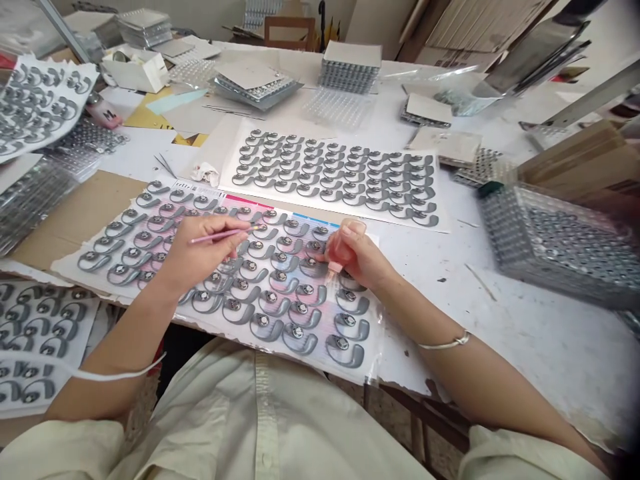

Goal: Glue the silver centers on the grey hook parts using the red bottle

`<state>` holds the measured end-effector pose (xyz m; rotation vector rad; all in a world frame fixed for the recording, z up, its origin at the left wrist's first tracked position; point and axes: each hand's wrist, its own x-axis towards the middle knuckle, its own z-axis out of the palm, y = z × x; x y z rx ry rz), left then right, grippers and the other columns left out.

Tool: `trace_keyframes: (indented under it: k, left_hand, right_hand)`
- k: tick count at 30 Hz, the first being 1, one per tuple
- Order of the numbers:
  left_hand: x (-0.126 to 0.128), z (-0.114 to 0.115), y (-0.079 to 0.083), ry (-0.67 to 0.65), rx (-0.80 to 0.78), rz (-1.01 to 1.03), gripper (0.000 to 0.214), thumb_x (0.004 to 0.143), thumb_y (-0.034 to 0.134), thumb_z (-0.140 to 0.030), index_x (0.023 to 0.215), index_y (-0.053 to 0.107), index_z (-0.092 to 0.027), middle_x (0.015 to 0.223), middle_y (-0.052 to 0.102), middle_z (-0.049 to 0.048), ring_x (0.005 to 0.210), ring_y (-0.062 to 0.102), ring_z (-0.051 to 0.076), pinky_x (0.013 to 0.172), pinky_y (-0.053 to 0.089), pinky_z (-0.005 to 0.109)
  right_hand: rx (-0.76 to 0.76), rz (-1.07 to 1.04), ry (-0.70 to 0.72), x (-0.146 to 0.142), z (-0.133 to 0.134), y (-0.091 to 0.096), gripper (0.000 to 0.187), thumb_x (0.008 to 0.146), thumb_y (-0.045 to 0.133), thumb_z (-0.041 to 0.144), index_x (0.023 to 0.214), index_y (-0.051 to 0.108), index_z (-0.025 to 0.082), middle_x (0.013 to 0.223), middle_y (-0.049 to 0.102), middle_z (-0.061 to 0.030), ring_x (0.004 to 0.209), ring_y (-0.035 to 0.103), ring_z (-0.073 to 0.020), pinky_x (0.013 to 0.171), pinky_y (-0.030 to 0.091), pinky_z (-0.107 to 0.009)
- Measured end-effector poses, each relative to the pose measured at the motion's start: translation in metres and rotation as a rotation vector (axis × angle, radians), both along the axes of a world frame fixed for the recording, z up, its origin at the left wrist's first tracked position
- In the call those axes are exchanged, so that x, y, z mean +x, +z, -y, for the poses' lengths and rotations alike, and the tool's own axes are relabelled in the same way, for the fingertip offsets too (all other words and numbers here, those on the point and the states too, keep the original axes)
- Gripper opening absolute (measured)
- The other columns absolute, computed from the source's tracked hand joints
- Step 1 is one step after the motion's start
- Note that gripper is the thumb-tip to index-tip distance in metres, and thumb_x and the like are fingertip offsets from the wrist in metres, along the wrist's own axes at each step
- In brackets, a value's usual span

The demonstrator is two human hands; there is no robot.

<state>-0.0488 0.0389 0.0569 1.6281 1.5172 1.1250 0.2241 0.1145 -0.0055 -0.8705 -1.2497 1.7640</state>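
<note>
Currently the left hand (193, 257) pinches a thin pink brush (220, 235) and the right hand (363, 257) grips a small pink bottle (343, 247) closed, both over a printed sheet of grey hook-shaped pieces (250, 203) on the white tabletop (450, 313); a slipped brush or tipped bottle could smear them.

Shiny metal discs (263, 321) on matt paper (320, 362)
</note>
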Motion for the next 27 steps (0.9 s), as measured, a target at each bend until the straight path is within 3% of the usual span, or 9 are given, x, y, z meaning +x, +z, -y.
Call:
trace_keyframes:
  k: [3, 5, 7, 11, 14, 18, 23, 27]
  left_hand:
    - [0.010, 0.024, -0.015, -0.115, 0.129, -0.106, 0.017, 0.083, 0.067, -0.021, 0.099, 0.073, -0.017, 0.070, 0.071, 0.0023, 0.057, 0.065, 0.012, 0.052, 0.052, 0.018]
    - [0.025, 0.039, -0.031, -0.250, 0.244, -0.127, 0.019, 0.086, 0.062, -0.015, 0.103, 0.070, -0.015, 0.091, 0.074, 0.0071, 0.078, 0.070, 0.015, 0.069, 0.057, 0.022]
    - [0.041, 0.051, -0.045, -0.346, 0.363, -0.143, 0.023, 0.088, 0.057, -0.009, 0.109, 0.066, -0.012, 0.100, 0.073, 0.0101, 0.089, 0.070, 0.017, 0.082, 0.058, 0.025]
    - [0.063, 0.060, -0.064, -0.400, 0.481, -0.226, 0.028, 0.089, 0.051, -0.005, 0.115, 0.059, -0.010, 0.107, 0.071, 0.0116, 0.099, 0.068, 0.018, 0.087, 0.058, 0.028]
    - [0.067, 0.060, -0.067, -0.418, 0.469, -0.245, 0.033, 0.087, 0.048, -0.001, 0.117, 0.057, -0.010, 0.110, 0.069, 0.0124, 0.102, 0.067, 0.018, 0.089, 0.058, 0.029]
    - [0.065, 0.059, -0.066, -0.436, 0.449, -0.297, 0.037, 0.083, 0.045, 0.002, 0.115, 0.058, -0.010, 0.110, 0.069, 0.0125, 0.101, 0.068, 0.018, 0.088, 0.059, 0.031]
    - [0.069, 0.063, -0.063, -0.462, 0.526, -0.492, 0.030, 0.085, 0.042, -0.001, 0.108, 0.060, -0.005, 0.105, 0.069, 0.0171, 0.095, 0.069, 0.021, 0.078, 0.061, 0.031]
    - [0.077, 0.068, -0.062, -0.410, 0.653, -0.709, 0.026, 0.086, 0.042, -0.002, 0.104, 0.061, 0.001, 0.099, 0.070, 0.0226, 0.085, 0.071, 0.023, 0.065, 0.061, 0.030]
  right_hand:
    - [0.007, -0.027, 0.030, 0.003, -0.001, 0.004, 0.051, 0.073, 0.069, 0.059, 0.057, 0.041, 0.020, 0.055, 0.044, 0.0031, 0.049, 0.045, -0.0108, 0.065, 0.057, -0.037]
    - [0.037, -0.032, 0.031, 0.005, -0.003, 0.010, 0.053, 0.072, 0.067, 0.062, 0.056, 0.041, 0.020, 0.057, 0.047, 0.0016, 0.051, 0.047, -0.0114, 0.064, 0.056, -0.036]
    - [0.112, -0.020, -0.004, 0.005, -0.003, 0.018, 0.055, 0.073, 0.066, 0.063, 0.053, 0.040, 0.020, 0.055, 0.045, 0.0008, 0.051, 0.048, -0.0118, 0.058, 0.053, -0.032]
    - [0.230, 0.066, -0.138, 0.001, 0.004, 0.033, 0.052, 0.076, 0.066, 0.058, 0.053, 0.039, 0.020, 0.046, 0.038, 0.0024, 0.046, 0.045, -0.0109, 0.040, 0.037, -0.023]
    - [0.197, 0.125, -0.216, -0.004, 0.018, 0.036, 0.046, 0.078, 0.067, 0.055, 0.062, 0.040, 0.021, 0.046, 0.041, 0.0039, 0.043, 0.044, -0.0107, 0.035, 0.029, -0.022]
    - [0.223, 0.169, -0.310, -0.009, 0.037, 0.028, 0.041, 0.080, 0.065, 0.053, 0.067, 0.043, 0.022, 0.048, 0.045, 0.0043, 0.043, 0.047, -0.0112, 0.035, 0.030, -0.021]
    - [0.474, 0.323, -0.453, -0.015, 0.049, 0.018, 0.036, 0.080, 0.066, 0.049, 0.065, 0.052, 0.020, 0.059, 0.056, -0.0005, 0.054, 0.052, -0.0136, 0.049, 0.042, -0.027]
    - [0.618, 0.322, -0.417, -0.019, 0.052, 0.016, 0.029, 0.083, 0.064, 0.042, 0.065, 0.055, 0.021, 0.060, 0.056, -0.0006, 0.057, 0.053, -0.0142, 0.054, 0.044, -0.030]
